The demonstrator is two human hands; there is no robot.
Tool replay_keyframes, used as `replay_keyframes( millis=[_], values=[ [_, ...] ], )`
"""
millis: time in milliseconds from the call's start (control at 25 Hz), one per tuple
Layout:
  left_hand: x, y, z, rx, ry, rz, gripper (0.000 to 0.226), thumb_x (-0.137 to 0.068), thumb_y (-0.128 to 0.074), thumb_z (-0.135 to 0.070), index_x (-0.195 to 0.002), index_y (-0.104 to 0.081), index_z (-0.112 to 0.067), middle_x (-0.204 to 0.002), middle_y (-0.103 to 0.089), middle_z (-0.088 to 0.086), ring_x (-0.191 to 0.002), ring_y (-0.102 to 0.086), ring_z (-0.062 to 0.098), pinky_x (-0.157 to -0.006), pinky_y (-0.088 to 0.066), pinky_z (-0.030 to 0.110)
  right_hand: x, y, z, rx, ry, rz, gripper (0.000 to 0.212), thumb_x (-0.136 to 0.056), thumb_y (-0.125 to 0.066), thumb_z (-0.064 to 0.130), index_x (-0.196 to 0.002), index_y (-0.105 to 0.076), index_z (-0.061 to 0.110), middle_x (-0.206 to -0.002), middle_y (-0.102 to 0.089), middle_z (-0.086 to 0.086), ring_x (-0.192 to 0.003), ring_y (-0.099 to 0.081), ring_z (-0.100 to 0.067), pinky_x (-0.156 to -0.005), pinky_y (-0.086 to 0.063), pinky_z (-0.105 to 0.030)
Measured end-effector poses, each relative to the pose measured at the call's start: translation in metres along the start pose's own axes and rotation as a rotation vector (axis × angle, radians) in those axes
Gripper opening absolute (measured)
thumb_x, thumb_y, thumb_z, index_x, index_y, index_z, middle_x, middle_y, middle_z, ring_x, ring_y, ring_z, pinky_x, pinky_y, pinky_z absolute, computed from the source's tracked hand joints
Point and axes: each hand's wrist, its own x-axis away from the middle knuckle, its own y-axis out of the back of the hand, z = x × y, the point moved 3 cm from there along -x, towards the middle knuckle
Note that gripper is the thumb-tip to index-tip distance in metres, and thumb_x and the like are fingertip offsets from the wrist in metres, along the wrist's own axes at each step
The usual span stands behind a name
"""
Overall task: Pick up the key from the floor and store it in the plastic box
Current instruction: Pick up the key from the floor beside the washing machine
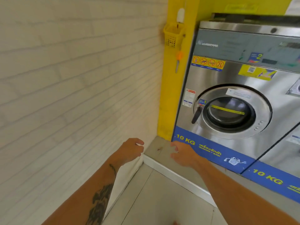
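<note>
A small brownish key [159,149] lies on the grey raised step [154,153] in the corner, in front of the washing machine. My right hand [181,154] hovers just right of the key, fingers apart and empty. To the key's left, near the white wall, my left hand [130,149] is open too and holds nothing. High on the yellow pillar hangs a yellow plastic box [172,36], a small perforated basket, well above both hands.
A steel washing machine [235,98] with a round door fills the right side. An orange-handled pair of scissors [178,61] hangs below the basket. The white brick wall [73,78] closes the left. Grey floor tiles [162,200] lie below the step.
</note>
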Motion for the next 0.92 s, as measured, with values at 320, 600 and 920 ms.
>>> replay_keyframes(
  millis=[320, 600, 920],
  values=[
    [-0.168, -0.053, -0.021, -0.095, 0.168, 0.083, 0.031, -0.088, -0.056, -0.019, -0.118, -0.061, -0.026, -0.121, -0.062, 0.011, -0.097, -0.069, 0.026, -0.084, -0.058, 0.035, -0.156, 0.019, -0.075, 0.087, -0.131, 0.176, 0.052, -0.092, -0.057, 0.015, -0.143, -0.047, 0.016, -0.145, -0.051, -0.013, -0.130, -0.052, -0.026, -0.096, -0.042, -0.027],
    [-0.331, -0.097, 0.010, -0.156, 0.218, 0.182, 0.040, -0.089, -0.048, -0.015, -0.126, -0.061, -0.024, -0.111, -0.065, 0.003, -0.093, -0.066, 0.017, -0.065, -0.051, 0.023, -0.301, -0.024, -0.127, 0.089, -0.161, 0.158, 0.047, -0.097, -0.048, 0.026, -0.143, -0.044, 0.021, -0.144, -0.045, -0.009, -0.133, -0.041, -0.029, -0.108, -0.036, -0.037],
    [-0.528, -0.183, 0.135, -0.205, 0.203, 0.158, 0.037, -0.088, -0.042, -0.027, -0.119, -0.061, -0.030, -0.103, -0.064, -0.006, -0.090, -0.066, 0.019, -0.075, -0.057, 0.031, -0.464, -0.155, -0.242, 0.202, -0.166, 0.209, 0.049, -0.100, -0.043, 0.031, -0.147, -0.034, 0.021, -0.146, -0.037, -0.008, -0.130, -0.038, -0.030, -0.104, -0.038, -0.043]
  ],
)
